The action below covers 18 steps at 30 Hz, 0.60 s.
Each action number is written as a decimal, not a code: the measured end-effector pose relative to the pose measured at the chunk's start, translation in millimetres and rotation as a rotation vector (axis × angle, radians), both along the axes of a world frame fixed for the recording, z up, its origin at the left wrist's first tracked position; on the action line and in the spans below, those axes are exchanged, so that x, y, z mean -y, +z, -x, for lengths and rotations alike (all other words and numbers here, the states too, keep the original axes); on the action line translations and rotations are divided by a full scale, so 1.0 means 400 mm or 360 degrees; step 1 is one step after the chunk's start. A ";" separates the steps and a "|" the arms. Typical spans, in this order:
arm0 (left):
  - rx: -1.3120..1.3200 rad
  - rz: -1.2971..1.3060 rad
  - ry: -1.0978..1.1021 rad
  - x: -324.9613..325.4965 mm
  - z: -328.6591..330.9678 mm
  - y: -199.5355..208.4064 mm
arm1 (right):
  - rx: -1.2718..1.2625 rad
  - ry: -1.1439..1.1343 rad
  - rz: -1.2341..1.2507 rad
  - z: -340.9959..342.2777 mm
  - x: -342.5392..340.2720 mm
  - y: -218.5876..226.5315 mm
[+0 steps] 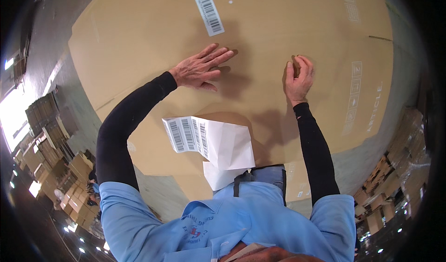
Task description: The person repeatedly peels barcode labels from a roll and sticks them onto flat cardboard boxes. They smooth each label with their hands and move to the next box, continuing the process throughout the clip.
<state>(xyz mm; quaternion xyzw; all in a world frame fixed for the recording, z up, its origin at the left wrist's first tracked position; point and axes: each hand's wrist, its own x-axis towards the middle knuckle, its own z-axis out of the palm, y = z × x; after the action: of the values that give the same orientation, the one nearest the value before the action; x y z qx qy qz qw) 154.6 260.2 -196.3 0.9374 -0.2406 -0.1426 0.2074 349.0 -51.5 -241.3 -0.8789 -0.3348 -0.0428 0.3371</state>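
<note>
A large flat sheet of brown cardboard (260,90), printed with pale marks, spreads in front of me. My left hand (200,69) lies palm down on or just over it, fingers spread, holding nothing. Beyond those fingertips a white barcode label (208,12) is on the cardboard. To the right, my right hand (299,78) is raised close to the surface with its fingers loosely bent and the thumb apart; I see nothing in it. A folded strip of white label sheets (227,143) hangs at my waist, with several barcodes showing on its left part.
Stacked cartons (76,199) stand at the lower left, and plastic-wrapped stacks (409,155) are at the right. Grey floor (76,95) borders the cardboard. A small dark slit (380,38) marks its right edge.
</note>
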 end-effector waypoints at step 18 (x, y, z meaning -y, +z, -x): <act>0.0634 -0.0555 0.1273 -0.088 -0.230 -0.090 | 0.0142 -0.0004 -0.0006 0.029 0.002 0.010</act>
<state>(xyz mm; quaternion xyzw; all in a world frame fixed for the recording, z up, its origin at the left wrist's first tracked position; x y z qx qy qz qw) 246.7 295.5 -232.4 0.9863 0.1316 0.0926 0.0356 337.3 -52.5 -237.3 -0.8759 -0.3484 -0.0830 0.3233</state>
